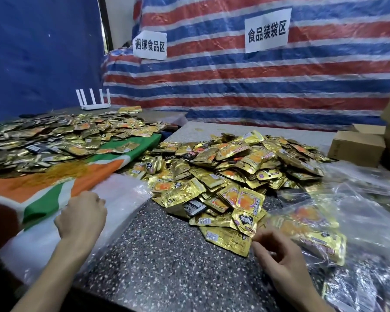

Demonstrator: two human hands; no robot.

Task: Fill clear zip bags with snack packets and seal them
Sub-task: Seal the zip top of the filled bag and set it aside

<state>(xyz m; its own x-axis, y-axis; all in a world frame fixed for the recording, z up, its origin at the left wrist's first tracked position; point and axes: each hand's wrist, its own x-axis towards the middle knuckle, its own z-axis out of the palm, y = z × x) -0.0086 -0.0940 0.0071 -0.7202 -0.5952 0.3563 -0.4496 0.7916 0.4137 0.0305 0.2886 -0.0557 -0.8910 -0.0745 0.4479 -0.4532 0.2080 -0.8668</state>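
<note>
The left hand [81,218] lies curled on the clear bags [126,194]; its grip cannot be told. The right hand [284,257], fingers loosely bent, holds nothing beside the packets [234,167].

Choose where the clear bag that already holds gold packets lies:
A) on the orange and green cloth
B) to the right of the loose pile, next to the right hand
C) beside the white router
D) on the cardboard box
B: the clear bag with packets inside lies on the table to the right of the loose pile, just past the right hand.
</note>
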